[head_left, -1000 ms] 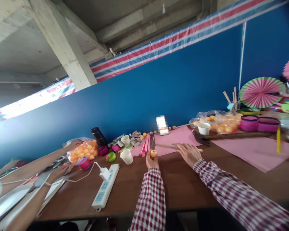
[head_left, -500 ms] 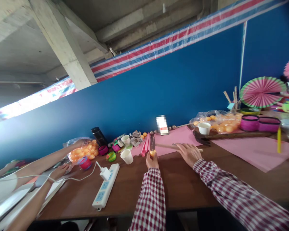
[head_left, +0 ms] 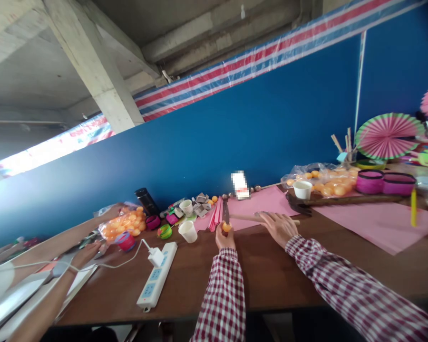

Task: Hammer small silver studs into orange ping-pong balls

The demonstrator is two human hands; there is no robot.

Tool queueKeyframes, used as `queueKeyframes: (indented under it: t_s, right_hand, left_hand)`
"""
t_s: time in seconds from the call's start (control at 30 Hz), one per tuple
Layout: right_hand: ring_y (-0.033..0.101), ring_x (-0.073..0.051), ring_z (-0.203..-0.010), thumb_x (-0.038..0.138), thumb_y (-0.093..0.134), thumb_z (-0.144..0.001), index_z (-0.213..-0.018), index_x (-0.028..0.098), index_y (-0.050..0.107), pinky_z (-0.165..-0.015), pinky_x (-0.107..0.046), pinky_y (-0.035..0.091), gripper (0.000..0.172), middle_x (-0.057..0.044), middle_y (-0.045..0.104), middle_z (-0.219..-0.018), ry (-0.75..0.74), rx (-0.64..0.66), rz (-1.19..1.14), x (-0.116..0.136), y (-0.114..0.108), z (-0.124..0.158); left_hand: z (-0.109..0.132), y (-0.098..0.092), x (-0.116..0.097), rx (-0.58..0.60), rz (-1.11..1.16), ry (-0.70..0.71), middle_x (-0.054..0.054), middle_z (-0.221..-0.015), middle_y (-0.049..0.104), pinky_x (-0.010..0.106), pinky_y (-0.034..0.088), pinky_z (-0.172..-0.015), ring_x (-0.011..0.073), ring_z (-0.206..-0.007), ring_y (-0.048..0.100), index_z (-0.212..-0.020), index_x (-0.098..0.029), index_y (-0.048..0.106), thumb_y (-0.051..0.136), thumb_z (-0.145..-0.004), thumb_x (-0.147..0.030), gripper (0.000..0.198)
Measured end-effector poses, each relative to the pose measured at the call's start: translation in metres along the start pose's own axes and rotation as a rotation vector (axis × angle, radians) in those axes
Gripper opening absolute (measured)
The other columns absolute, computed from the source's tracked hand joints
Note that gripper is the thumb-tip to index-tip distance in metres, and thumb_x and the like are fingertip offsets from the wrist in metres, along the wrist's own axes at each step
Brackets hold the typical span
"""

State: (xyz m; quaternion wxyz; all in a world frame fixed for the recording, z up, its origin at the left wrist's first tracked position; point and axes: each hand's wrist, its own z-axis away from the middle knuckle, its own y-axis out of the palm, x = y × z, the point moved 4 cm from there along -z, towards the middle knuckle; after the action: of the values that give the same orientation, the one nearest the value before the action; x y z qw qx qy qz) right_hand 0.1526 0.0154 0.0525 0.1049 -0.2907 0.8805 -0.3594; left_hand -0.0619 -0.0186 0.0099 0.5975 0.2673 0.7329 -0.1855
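My left hand [head_left: 224, 239], low over the brown table, has its fingers closed round a small orange ball [head_left: 227, 228]. Just behind the ball lies a dark flat strip [head_left: 226, 211], like a blade or ruler; whether they touch I cannot tell. To the right, my right hand [head_left: 281, 229] rests palm down with fingers stretched out across a thin wooden stick [head_left: 244, 217]. Something small and shiny shows by its fingertips, too small to name. Under the stick is a sheet of pink paper [head_left: 267, 202]. Folded pink strips [head_left: 217, 213] lie left of the dark strip.
A white power strip [head_left: 157, 278] with a plugged-in charger and paper cups [head_left: 188, 232] stand left. Another person's hands [head_left: 89, 253] are at a bag of orange balls [head_left: 123, 224]. A hammer [head_left: 301, 206], a second ball bag [head_left: 328, 183] and purple containers [head_left: 385, 182] are right.
The orange ball has shifted slightly in my left hand. My right hand stays nearly where it was. At the left, the other person's hands have moved a little around the bag.
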Motion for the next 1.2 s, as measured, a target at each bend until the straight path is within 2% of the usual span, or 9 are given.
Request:
queueKeyframes:
  t_s: [0.37,0.6,0.87,1.2]
  right_hand:
    - [0.051,-0.015,-0.079,0.032,0.036,-0.085,-0.113,0.025,0.048,-0.071,-0.028,0.029,0.032,-0.005,0.060,-0.091,0.013,-0.006,-0.015,0.000,0.000,0.000]
    - [0.051,-0.016,-0.079,0.032,0.038,-0.084,-0.113,0.026,0.048,-0.071,-0.029,0.029,0.031,-0.004,0.060,-0.092,0.011,0.004,-0.019,-0.001,0.000,0.000]
    - [0.051,-0.015,-0.077,0.032,0.039,-0.084,-0.112,0.026,0.049,-0.070,-0.029,0.029,0.031,-0.004,0.061,-0.091,-0.002,-0.003,-0.011,0.000,0.002,0.001]
    - [0.052,-0.015,-0.078,0.031,0.038,-0.084,-0.110,0.024,0.050,-0.070,-0.028,0.030,0.030,-0.005,0.061,-0.091,0.017,-0.011,-0.042,0.000,-0.004,-0.001]
  left_hand:
    - [0.002,0.002,-0.003,0.036,0.008,-0.012,0.005,-0.075,0.061,0.020,0.050,-0.053,0.0112,-0.060,0.058,-0.094,-0.012,0.059,0.066,-0.056,-0.014,0.038]
    - [-0.001,0.005,0.006,0.064,0.029,-0.041,0.007,-0.079,0.062,0.023,0.051,-0.055,0.0128,-0.062,0.059,-0.097,-0.012,0.057,0.065,-0.059,-0.019,0.040]
    - [-0.003,0.006,0.012,0.075,0.016,-0.055,0.006,-0.078,0.062,0.023,0.051,-0.054,0.0114,-0.058,0.059,-0.099,-0.012,0.056,0.064,-0.061,-0.020,0.040]
    - [-0.003,0.006,0.011,0.056,-0.008,-0.045,0.006,-0.078,0.062,0.021,0.051,-0.054,0.0126,-0.063,0.060,-0.097,-0.013,0.056,0.066,-0.058,-0.019,0.040]
